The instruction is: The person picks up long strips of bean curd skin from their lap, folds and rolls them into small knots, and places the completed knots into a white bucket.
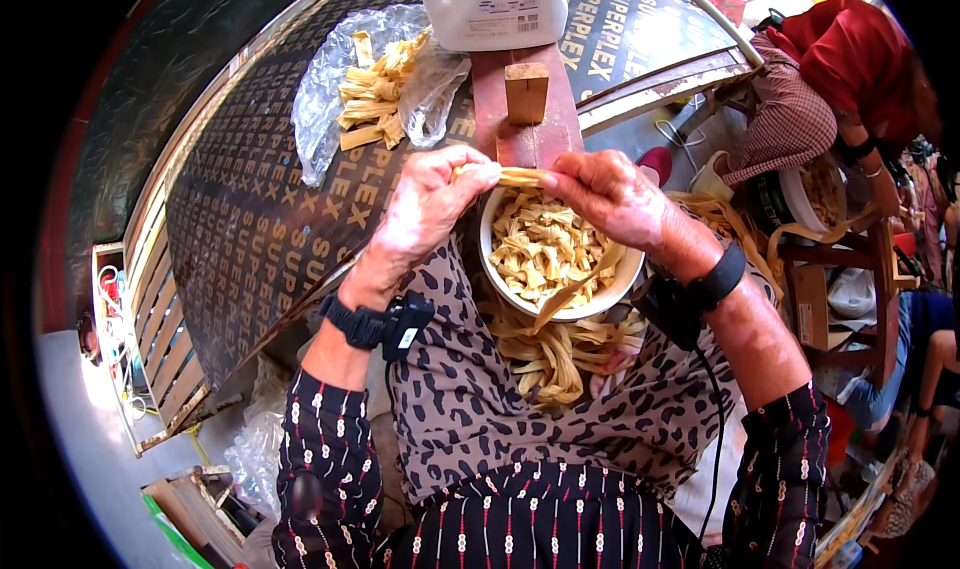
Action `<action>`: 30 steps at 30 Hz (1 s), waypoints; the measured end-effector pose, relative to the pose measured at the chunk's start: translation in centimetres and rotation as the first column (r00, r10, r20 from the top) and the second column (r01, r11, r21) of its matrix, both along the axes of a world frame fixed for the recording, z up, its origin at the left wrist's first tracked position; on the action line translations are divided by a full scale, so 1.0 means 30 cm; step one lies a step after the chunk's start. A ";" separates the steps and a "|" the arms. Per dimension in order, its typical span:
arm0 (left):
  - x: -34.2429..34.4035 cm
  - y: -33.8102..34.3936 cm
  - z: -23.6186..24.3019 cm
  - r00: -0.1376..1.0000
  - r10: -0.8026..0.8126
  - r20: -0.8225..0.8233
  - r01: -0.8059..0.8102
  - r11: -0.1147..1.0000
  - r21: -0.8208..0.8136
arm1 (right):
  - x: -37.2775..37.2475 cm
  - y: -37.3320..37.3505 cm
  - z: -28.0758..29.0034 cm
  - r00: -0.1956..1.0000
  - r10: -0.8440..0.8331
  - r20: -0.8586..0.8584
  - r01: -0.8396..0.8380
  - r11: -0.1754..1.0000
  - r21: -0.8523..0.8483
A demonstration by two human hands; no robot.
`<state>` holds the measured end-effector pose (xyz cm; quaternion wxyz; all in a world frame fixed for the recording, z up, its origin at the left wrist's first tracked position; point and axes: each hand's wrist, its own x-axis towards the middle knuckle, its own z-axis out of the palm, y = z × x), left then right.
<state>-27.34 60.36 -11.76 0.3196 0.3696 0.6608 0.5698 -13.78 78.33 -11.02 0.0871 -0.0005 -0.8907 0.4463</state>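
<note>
Both my hands pinch a narrow, pale yellow, flat folded strip (522, 177) stretched level between them. My left hand (432, 191) grips its left end, thumb and fingers pressed together. At the other end my right hand (612, 201) pinches it the same way. Just below the hands, a round white tub (487, 259) holds many short, knotted-looking yellow pieces (540, 244). One long strip hangs over its near rim. Between my knees lies a tangle of long, loose strips (550, 364). A clear plastic bag (312, 119) with folded yellow pieces (378, 89) rests beyond my left hand.
Ahead stands a red wooden bench (492, 84) with an upright wood block (527, 94) and a large white jug (495, 14). A dark printed board (270, 199) spans the left. At right, a co-worker in red (850, 54) bends over another tub (775, 204).
</note>
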 end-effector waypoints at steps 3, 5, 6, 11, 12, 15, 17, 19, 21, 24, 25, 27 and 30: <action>-0.032 0.049 -0.018 1.000 0.009 0.023 -0.008 1.000 -0.015 | -0.042 0.045 -0.013 0.999 -0.007 0.045 0.010 0.997 -0.076; -0.046 0.075 -0.035 0.996 0.024 0.087 -0.020 0.999 -0.041 | -0.064 0.067 -0.030 0.997 -0.015 0.071 0.020 0.997 -0.068; -0.052 0.080 -0.036 0.996 0.037 0.086 -0.033 0.998 -0.046 | -0.072 0.073 -0.032 0.996 -0.024 0.090 0.029 0.998 -0.059; -0.073 0.124 -0.064 0.998 0.036 0.046 -0.037 0.999 0.008 | -0.085 0.096 -0.052 0.998 -0.063 0.032 0.066 0.993 -0.094; -0.078 0.127 -0.082 0.998 0.038 0.045 -0.039 0.999 0.004 | -0.090 0.097 -0.063 0.998 -0.064 0.003 0.064 0.994 -0.093; -0.082 0.127 -0.140 0.998 0.057 -0.026 -0.055 0.995 0.089 | -0.087 0.106 -0.123 0.998 -0.067 -0.005 0.067 0.997 -0.030; -0.083 0.109 -0.164 0.935 0.163 -0.315 -0.191 0.980 -0.062 | -0.042 0.134 -0.151 0.997 -0.076 0.021 0.075 0.996 0.037; -0.066 0.053 -0.175 0.754 0.214 -0.621 -0.216 0.974 0.074 | 0.035 0.108 -0.124 0.974 -0.166 0.153 0.176 0.983 -0.055; 0.007 0.036 -0.085 0.960 0.072 -0.271 -0.119 0.980 -0.160 | 0.119 0.094 -0.088 0.961 -0.167 0.219 0.201 0.969 -0.145; 0.092 -0.011 -0.063 0.977 -0.089 -0.195 0.033 0.960 -0.276 | 0.187 0.040 -0.100 0.966 -0.119 0.229 0.201 0.903 -0.380; 0.125 -0.016 -0.051 0.978 -0.130 -0.162 0.076 0.949 -0.307 | 0.206 0.023 -0.099 0.955 -0.118 0.272 0.227 0.882 -0.413; 0.157 -0.036 -0.046 0.755 -0.258 -0.603 0.128 0.960 -0.250 | 0.233 -0.007 -0.059 0.951 -0.099 0.292 0.198 0.922 -0.332; 0.240 -0.050 -0.021 0.816 -0.180 -0.549 0.079 0.976 -0.204 | 0.273 -0.041 -0.038 0.966 -0.025 0.258 0.123 0.920 -0.372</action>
